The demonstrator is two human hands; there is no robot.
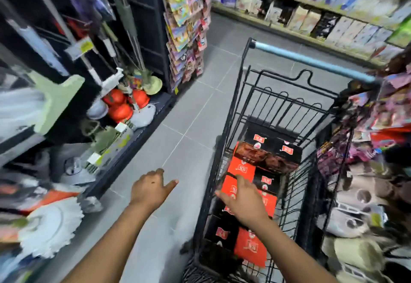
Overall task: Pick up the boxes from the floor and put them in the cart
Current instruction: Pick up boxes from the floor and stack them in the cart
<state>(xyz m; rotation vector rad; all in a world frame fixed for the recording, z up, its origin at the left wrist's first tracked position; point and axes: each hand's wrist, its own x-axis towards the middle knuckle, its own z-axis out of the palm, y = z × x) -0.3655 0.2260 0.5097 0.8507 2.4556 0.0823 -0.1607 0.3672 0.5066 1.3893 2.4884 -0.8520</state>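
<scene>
Boxes [262,171], red and black cartons with small printed labels, lie in a loose layer inside the black wire cart [230,116], some flat and some tipped against one another. No box shows on the grey tiled floor [191,113] in this view, so the loading looks close to finished, though cartons may lie outside the picture.

The main risk, as I judge it, is the uneven pile. A push on one carton could slide its neighbours or tip the leaning ones further. The cart could also roll if the press carries sideways, since nothing holds its blue handle [311,61]. Hanging packets [378,113] crowd the cart's far side and could be knocked.

The right hand [243,201] reaches into the cart and rests on a red box [241,167]. Its fingers [241,179] lie fairly straight over the box top with the thumb held out to the side. Blur hides whether any fingertip hooks an edge.

The left hand [151,188] hangs over the floor beside the cart, holding nothing, its fingers [159,171] loosely bent and the thumb pointing toward the cart.
</scene>
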